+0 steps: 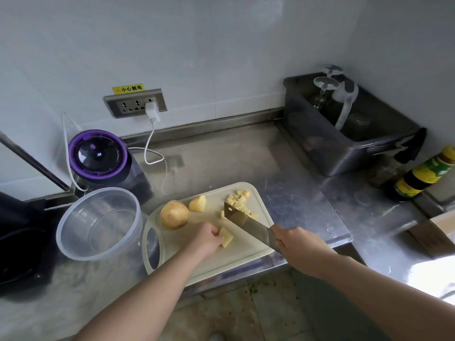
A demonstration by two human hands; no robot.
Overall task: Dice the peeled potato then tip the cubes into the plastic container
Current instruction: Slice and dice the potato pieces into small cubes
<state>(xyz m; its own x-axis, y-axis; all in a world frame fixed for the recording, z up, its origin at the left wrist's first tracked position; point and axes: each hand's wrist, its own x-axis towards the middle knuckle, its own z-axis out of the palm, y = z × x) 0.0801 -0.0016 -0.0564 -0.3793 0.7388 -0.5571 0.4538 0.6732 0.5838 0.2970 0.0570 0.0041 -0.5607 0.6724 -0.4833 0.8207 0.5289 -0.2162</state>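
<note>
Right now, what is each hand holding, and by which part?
The left hand pinches a potato chunk by its left edge; right hand grips the knife at its handle end.

We count: one cutting board (236, 257), one cleaver (248, 223), one clear container (98, 223), three large potato pieces (174, 214), two upturned glasses (325, 82); cubes (237, 201) heaped, too small to tally.

Diced cubes (238, 201) piled; container (70, 233) upright, perhaps empty.

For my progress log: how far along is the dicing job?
Done: cubes piled on the cutting board. In hand: left hand holds a wedge, right hand grips the knife. Left: a large potato piece and a chunk uncut; plastic container empty.
</note>
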